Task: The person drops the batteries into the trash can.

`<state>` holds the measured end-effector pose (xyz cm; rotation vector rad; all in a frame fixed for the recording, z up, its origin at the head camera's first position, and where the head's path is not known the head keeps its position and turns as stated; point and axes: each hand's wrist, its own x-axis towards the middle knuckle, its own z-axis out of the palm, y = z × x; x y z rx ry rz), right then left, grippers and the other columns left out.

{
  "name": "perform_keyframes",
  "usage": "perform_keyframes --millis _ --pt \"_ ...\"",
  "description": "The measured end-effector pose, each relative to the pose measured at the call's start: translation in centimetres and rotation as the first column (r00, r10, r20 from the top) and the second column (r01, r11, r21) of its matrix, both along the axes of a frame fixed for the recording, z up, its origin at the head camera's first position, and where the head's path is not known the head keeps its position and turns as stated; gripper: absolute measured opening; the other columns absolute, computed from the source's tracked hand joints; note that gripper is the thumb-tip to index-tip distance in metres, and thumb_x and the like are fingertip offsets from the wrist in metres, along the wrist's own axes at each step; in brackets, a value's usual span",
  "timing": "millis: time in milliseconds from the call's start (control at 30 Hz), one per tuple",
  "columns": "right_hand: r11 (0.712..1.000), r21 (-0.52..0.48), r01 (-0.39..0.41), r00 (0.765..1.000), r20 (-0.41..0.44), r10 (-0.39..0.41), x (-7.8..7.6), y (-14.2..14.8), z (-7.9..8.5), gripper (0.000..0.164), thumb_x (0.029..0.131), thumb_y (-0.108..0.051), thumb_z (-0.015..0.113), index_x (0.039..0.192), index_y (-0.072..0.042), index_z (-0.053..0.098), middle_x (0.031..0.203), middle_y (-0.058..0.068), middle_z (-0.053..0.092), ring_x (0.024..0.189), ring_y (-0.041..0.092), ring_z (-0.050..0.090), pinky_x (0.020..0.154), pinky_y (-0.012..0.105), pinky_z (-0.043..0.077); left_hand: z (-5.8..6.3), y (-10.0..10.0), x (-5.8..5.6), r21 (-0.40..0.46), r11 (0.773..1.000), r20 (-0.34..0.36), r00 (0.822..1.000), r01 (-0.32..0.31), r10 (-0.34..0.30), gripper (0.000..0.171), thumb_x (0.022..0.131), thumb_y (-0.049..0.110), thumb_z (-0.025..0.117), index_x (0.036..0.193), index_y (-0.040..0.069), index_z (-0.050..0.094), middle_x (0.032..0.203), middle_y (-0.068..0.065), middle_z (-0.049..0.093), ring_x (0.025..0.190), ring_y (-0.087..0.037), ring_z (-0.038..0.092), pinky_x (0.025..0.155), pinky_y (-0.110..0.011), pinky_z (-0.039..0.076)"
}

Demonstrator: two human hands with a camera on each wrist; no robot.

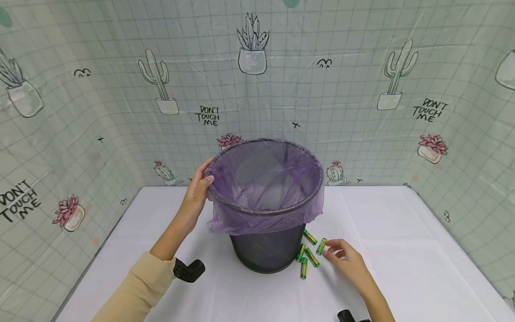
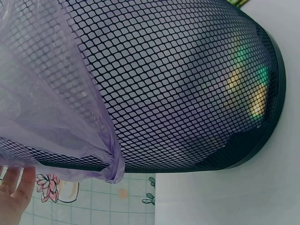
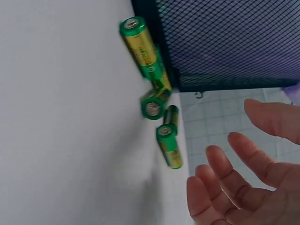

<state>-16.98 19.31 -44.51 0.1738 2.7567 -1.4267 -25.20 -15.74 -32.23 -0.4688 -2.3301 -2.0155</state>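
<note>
A black mesh trash bin (image 1: 265,255) stands upright on the white table, lined with a purple plastic bag (image 1: 257,221) folded over its rim. My left hand (image 1: 198,185) grips the rim at the left through the bag; in the left wrist view only some of its fingers (image 2: 26,183) show. Several green-and-yellow batteries (image 1: 312,257) lie by the bin's right side. My right hand (image 1: 347,260) is beside the rightmost battery (image 1: 321,246), thumb and fingertips near its edge. The right wrist view shows that hand's fingers (image 3: 220,164) spread, with nothing between them.
Blurred green and yellow shapes (image 2: 258,93) show through the mesh near the bin's base. A grid-patterned cloth (image 1: 249,94) with cactus drawings hangs behind and on both sides of the table (image 1: 382,223). Black devices (image 1: 189,270) sit at both wrists.
</note>
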Motion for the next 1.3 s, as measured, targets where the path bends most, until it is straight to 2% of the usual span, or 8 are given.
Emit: perform_keyframes --millis 133,333,633,900,1167,1300 --pt "1.0 -0.015 -0.024 0.998 0.051 0.025 -0.4 0.0 -1.1 0.038 0.086 -0.025 0.064 0.114 -0.001 0.058 0.096 0.005 0.059 0.083 0.014 0.053 0.064 0.026 0.042 0.1 0.0 0.1 0.012 1.0 -0.005 1.0 0.0 0.001 0.055 0.095 0.028 0.033 0.148 0.023 0.019 0.156 -0.008 0.009 0.143 -0.027 0.011 0.113 -0.053 0.011" --pt "0.999 0.001 -0.048 0.996 0.069 0.048 -0.6 -0.2 -2.4 0.032 0.081 -0.023 0.069 0.105 -0.002 0.062 0.087 0.003 0.057 0.078 0.012 0.049 0.064 0.023 0.04 0.1 0.0 0.0 0.021 1.0 -0.009 1.0 0.001 -0.001 0.055 0.095 0.028 0.032 0.148 0.023 0.019 0.155 -0.008 0.012 0.142 -0.027 0.014 0.114 -0.052 0.012" --pt "0.994 0.087 -0.07 0.997 0.021 0.069 -0.5 -0.6 -3.2 0.024 0.078 -0.017 0.071 0.095 -0.001 0.063 0.089 0.006 0.053 0.079 0.014 0.045 0.066 0.024 0.039 0.0 0.2 0.1 0.044 0.999 -0.011 1.0 0.0 0.0 0.054 0.095 0.026 0.032 0.148 0.021 0.02 0.153 -0.01 0.016 0.14 -0.027 0.018 0.114 -0.05 0.013" --pt "0.987 0.128 -0.094 0.995 -0.027 0.098 -0.4 -1.3 -3.2 0.017 0.08 -0.014 0.069 0.089 -0.002 0.061 0.087 0.007 0.051 0.08 0.015 0.044 0.066 0.023 0.038 -0.1 0.0 0.1 0.036 0.999 -0.007 1.0 -0.004 0.004 0.054 0.096 0.026 0.031 0.148 0.022 0.019 0.154 -0.009 0.014 0.141 -0.028 0.017 0.114 -0.051 0.013" --pt "0.987 0.144 -0.073 0.997 -0.03 0.078 -0.3 -1.4 -2.9 0.012 0.08 -0.01 0.067 0.084 -0.001 0.061 0.083 0.006 0.051 0.076 0.015 0.045 0.063 0.021 0.038 -0.2 0.0 0.1 0.048 0.999 -0.019 1.0 0.013 -0.012 0.055 0.096 0.025 0.03 0.149 0.02 0.018 0.155 -0.009 0.011 0.142 -0.027 0.013 0.114 -0.051 0.009" --pt "0.987 0.148 -0.063 0.998 -0.021 0.067 -0.1 -1.4 -2.9 0.012 0.08 -0.011 0.067 0.083 0.0 0.062 0.081 0.005 0.051 0.074 0.014 0.045 0.06 0.021 0.037 -0.2 0.1 0.1 0.048 0.999 -0.024 1.0 0.011 -0.01 0.055 0.095 0.025 0.031 0.149 0.019 0.018 0.154 -0.009 0.013 0.141 -0.027 0.015 0.114 -0.05 0.011"
